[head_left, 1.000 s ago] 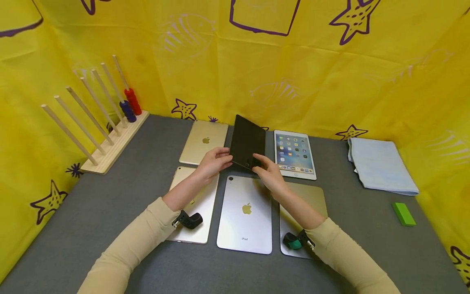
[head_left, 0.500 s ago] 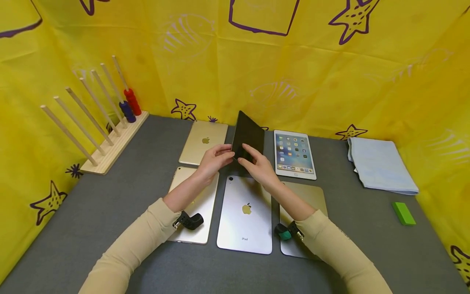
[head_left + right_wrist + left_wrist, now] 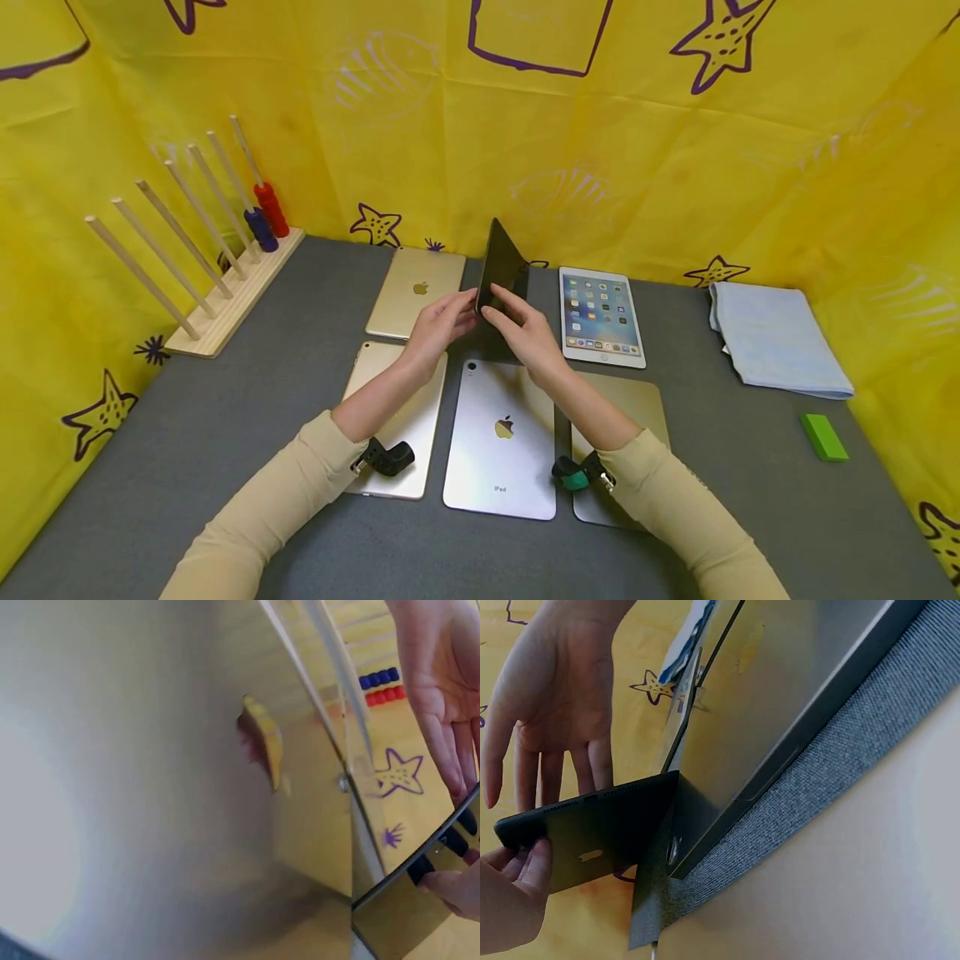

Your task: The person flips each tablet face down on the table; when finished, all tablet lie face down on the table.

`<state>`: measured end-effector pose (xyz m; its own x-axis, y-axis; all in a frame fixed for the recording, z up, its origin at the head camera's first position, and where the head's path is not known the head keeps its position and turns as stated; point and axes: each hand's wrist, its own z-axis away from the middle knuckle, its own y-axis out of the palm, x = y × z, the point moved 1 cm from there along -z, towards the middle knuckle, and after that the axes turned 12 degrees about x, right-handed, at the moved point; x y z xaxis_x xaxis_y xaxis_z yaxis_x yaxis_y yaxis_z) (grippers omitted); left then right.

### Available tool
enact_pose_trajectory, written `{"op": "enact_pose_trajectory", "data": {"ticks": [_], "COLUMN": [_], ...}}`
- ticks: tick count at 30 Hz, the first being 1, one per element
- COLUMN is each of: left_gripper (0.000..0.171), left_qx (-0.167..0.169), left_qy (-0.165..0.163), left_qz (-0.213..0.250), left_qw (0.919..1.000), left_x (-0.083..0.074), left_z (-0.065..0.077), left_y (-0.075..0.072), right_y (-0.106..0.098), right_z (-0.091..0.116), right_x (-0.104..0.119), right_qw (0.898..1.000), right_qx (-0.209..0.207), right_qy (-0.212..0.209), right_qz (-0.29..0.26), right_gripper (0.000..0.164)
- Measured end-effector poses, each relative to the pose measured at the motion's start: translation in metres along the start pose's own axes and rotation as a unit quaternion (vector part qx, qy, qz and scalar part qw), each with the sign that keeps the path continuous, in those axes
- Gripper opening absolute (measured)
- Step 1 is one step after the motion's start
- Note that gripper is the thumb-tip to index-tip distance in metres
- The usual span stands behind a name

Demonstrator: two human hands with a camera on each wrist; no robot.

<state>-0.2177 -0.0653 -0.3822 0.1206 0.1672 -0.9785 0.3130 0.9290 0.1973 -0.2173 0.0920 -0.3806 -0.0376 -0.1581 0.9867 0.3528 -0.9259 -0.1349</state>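
Pinching the dark tablet [image 3: 504,260] near one edge, the left hand [image 3: 433,329] steadies it while the right hand [image 3: 531,337] rests spread fingers against its glossy face. From my end I see it swung nearly edge-on, steeper than a second ago, so I judge the handling is mid-turn. Its back carries a pale logo [image 3: 590,855]. It tilts beyond the silver tablet [image 3: 487,442]; I can't tell whether it touches the table [image 3: 172,450].
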Motion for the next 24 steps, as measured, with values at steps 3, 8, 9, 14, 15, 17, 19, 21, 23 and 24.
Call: {"op": "enact_pose_trajectory", "data": {"ticks": [3,8,9,14,15,17,19,21,23,24], "left_gripper": [0.046,0.051,0.052,0.056,0.056,0.054,0.052,0.049,0.046,0.045], "left_qx": [0.009,0.036,0.040,0.061,0.064,0.067,0.067,0.066,0.062,0.061], "left_qy": [0.014,0.039,0.043,0.050,0.050,0.051,0.052,0.050,0.045,0.042], "left_qz": [-0.008,-0.028,-0.032,-0.050,-0.050,-0.044,-0.031,-0.016,-0.006,-0.002], "left_qw": [0.9998,0.9982,0.9978,0.9956,0.9954,0.9955,0.9959,0.9964,0.9970,0.9972], "left_x": [-0.002,-0.006,-0.007,-0.011,-0.011,-0.011,-0.010,-0.009,-0.008,-0.008], "left_z": [0.003,0.006,0.007,0.008,0.008,0.009,0.009,0.009,0.009,0.009], "left_y": [0.003,0.008,0.009,0.013,0.014,0.014,0.015,0.015,0.015,0.015], "right_y": [0.001,0.001,0.001,0.000,0.000,-0.001,-0.001,-0.001,-0.002,-0.002], "right_z": [0.001,0.000,0.000,0.000,0.001,0.001,0.001,0.002,0.002,0.001], "right_x": [0.004,0.008,0.009,0.013,0.014,0.014,0.014,0.014,0.014,0.014], "right_qw": [0.999,0.998,0.997,0.991,0.990,0.988,0.987,0.987,0.986,0.986], "right_qx": [-0.013,-0.023,-0.023,-0.026,-0.026,-0.025,-0.023,-0.022,-0.021,-0.019], "right_qy": [0.005,0.002,0.000,-0.009,-0.009,-0.011,-0.014,-0.016,-0.019,-0.021], "right_qz": [-0.033,-0.061,-0.069,-0.132,-0.141,-0.153,-0.158,-0.161,-0.163,-0.163], "right_gripper": [0.051,0.054,0.055,0.054,0.054,0.055,0.055,0.054,0.054,0.054]}}
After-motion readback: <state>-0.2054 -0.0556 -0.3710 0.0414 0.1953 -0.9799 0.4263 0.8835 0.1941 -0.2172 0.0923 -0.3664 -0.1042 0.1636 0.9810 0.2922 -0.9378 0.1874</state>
